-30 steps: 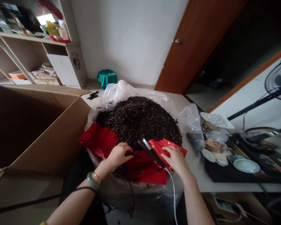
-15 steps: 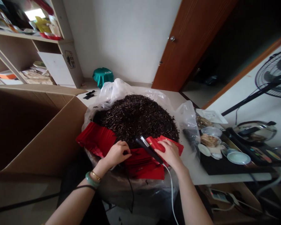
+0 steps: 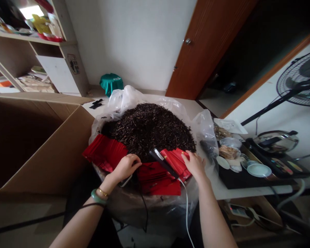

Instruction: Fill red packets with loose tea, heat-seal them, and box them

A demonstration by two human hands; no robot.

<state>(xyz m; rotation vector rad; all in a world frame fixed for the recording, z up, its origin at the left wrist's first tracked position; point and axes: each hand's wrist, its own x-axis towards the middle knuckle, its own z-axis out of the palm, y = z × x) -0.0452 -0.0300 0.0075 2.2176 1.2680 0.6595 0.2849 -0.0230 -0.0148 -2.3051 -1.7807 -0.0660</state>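
A heap of dark, twisted dry tea leaves point(image 3: 150, 129) fills an open clear plastic bag point(image 3: 124, 98). Stacks of red paper packets lie along its near edge, one at left point(image 3: 104, 153), others at middle point(image 3: 157, 179) and right point(image 3: 176, 163). My left hand point(image 3: 126, 167) rests curled on the middle stack; I cannot tell whether it grips a packet. My right hand point(image 3: 195, 164) has its fingers apart at the right stack's edge. Between them, a black clamp-like heat sealer point(image 3: 162, 163) lies on the packets, trailing a white cord point(image 3: 186, 210).
A large open cardboard box point(image 3: 41, 144) stands at left. On the table at right, a black tray point(image 3: 248, 181) holds small dishes and dried samples. A metal pot point(image 3: 275, 141) and a standing fan point(image 3: 299, 77) are beyond. Shelves and a door are behind.
My right hand has lifted off the packets and shifted right, away from the sealer. My left hand has moved slightly. The whole view has drifted a little as my head turned.
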